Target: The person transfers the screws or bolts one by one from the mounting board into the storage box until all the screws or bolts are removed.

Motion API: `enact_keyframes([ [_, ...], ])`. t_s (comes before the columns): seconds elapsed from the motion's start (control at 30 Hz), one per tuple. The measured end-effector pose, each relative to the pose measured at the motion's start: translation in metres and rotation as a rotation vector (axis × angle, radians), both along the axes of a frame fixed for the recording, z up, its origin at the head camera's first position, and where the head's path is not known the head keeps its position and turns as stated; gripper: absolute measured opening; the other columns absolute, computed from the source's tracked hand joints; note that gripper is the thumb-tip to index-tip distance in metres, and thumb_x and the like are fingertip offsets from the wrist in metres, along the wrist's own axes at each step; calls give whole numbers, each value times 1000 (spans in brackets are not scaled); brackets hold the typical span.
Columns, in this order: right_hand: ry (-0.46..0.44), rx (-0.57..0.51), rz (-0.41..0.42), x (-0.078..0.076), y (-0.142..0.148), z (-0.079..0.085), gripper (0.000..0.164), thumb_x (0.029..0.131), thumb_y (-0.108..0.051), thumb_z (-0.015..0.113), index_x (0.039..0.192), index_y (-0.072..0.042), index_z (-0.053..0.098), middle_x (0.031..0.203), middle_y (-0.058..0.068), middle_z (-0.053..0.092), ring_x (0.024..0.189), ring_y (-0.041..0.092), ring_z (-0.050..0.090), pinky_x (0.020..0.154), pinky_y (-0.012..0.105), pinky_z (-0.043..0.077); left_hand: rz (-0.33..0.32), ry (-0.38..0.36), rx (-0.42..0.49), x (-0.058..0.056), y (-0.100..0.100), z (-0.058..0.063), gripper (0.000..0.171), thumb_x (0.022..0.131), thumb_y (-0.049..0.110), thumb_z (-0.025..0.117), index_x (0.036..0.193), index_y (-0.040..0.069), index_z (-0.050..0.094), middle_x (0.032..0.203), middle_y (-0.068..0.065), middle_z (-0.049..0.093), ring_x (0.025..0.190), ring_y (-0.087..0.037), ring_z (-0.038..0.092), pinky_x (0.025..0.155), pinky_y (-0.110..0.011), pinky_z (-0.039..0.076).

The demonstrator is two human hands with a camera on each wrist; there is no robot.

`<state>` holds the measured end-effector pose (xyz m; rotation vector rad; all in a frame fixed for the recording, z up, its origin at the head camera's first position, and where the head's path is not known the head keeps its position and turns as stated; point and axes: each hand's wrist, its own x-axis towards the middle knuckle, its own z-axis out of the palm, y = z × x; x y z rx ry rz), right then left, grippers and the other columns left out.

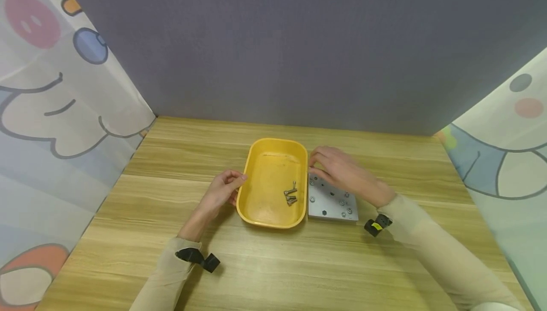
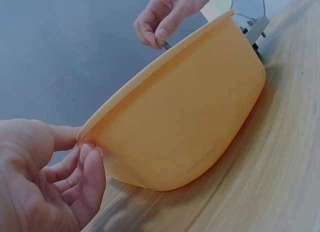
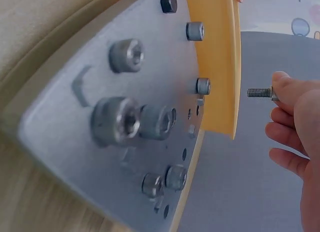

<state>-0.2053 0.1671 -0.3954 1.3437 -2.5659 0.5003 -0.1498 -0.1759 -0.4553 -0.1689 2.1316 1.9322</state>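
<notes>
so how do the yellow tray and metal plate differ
The tray is yellow, the metal plate silver-grey. The tray is hollow with raised walls; the plate is a flat slab with holes. Loose screws lie in the tray; socket-head screws stand upright in the plate. Both rest on the wooden table.

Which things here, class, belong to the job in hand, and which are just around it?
Likely part of the job:
yellow tray, held by the left grip
screw in the right grip
loose screws in the tray
metal plate

Just around it:
table
grey backdrop
patterned sheets
wrist cameras
</notes>
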Motion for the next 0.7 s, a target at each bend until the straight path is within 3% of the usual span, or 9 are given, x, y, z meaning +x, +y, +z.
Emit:
enact_keyframes([
  [0.37,30,119,33,-1,-18,3,19,100,-22,70,108,-5,70,116,10,68,111,26,65,109,48,50,-8,6,6,0,-2,-1,32,105,22,63,119,-5,56,85,-4,68,55,-10,59,50,-23,53],
  [0.7,34,192,85,-5,-29,4,19,101,-23,68,109,-7,71,112,4,67,104,18,64,106,43,52,-4,-1,9,0,-1,0,30,105,21,62,119,-5,57,89,-8,68,56,-12,60,50,-24,55],
])
